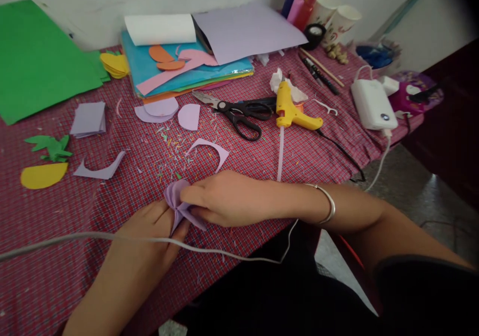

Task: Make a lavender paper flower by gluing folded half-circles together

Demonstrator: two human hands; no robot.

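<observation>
Both hands, left point(149, 226) and right point(224, 198), pinch the folded lilac paper point(179, 201) between them.

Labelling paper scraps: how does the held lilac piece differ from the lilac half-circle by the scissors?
The held piece is pleated and bunched, pinched between the left hand and right hand; the half-circle lies flat and untouched on the cloth. The held piece is partly hidden; the half-circle shows whole. Both are lilac paper.
</observation>
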